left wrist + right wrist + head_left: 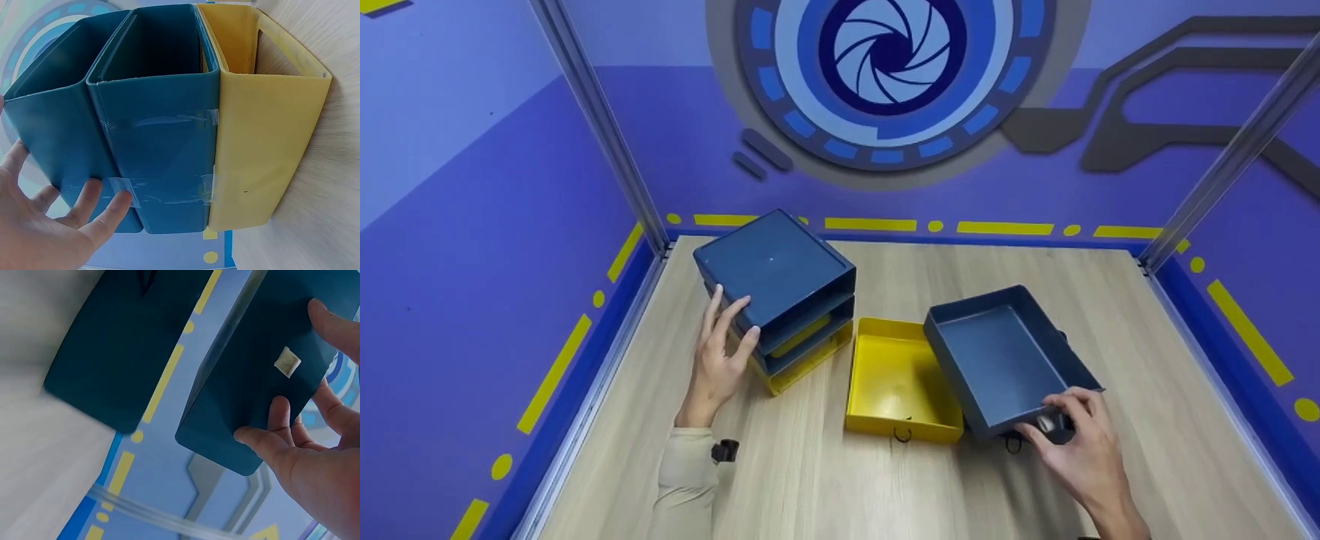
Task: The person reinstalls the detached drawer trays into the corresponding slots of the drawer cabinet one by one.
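On the left stands a stack of drawer housings (771,262), two dark blue ones above a yellow one (264,140), joined by clear tape. My left hand (720,364) rests on its side and top edge with fingers spread. At the right, my right hand (1084,450) pinches the front wall of a dark blue drawer (997,367), which is tilted and has nothing in it. A whitish square patch (288,362) sits on that front wall. Beneath the held drawer is another dark blue drawer (124,354), mostly hidden in the head view, with a ring pull (1013,445).
Between the stack and the held drawer, a yellow drawer (885,367) with a dark ring pull lies on the wooden table (810,480). Purple panels (660,135) and metal posts (600,120) border the table at the back and sides.
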A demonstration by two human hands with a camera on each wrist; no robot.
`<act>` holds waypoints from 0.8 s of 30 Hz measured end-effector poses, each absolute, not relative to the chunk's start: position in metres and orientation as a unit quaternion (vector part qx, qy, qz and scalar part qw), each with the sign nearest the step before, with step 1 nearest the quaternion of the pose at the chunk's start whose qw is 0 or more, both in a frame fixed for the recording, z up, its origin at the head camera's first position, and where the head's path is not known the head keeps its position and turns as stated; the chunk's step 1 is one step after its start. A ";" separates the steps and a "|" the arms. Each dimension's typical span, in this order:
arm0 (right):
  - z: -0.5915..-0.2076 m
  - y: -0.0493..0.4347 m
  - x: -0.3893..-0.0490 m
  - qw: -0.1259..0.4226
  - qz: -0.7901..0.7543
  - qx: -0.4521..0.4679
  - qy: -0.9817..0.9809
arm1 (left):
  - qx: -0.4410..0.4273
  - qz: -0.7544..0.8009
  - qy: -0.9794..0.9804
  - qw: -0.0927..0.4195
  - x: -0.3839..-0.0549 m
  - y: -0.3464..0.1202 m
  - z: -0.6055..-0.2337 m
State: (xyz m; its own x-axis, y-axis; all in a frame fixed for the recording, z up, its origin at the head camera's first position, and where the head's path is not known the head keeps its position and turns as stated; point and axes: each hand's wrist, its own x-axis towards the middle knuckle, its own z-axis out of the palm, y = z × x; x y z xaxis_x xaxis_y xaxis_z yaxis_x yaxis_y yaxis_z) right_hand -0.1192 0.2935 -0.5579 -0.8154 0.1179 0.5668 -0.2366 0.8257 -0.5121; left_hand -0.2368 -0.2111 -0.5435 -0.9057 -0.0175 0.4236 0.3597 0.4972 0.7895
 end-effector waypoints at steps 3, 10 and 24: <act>-0.557 0.284 -0.122 0.300 0.294 0.059 -0.905 | -0.103 -0.493 -0.841 0.195 -0.236 -0.211 -0.544; -0.557 0.265 -0.128 0.301 0.308 0.113 -0.896 | -0.108 -0.496 -0.838 0.198 -0.237 -0.211 -0.545; -0.557 0.220 -0.136 0.275 0.331 0.168 -0.887 | -0.103 -0.499 -0.838 0.197 -0.237 -0.210 -0.545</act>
State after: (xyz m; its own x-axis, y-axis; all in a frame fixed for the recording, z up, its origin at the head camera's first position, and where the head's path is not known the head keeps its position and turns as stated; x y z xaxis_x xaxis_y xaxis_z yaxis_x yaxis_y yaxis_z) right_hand -0.1358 0.2199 -0.5569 -0.7916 -0.1161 0.5998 -0.4806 0.7246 -0.4940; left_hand -0.2366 -0.2104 -0.5446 -0.9013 -0.0243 0.4325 0.3688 0.4808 0.7955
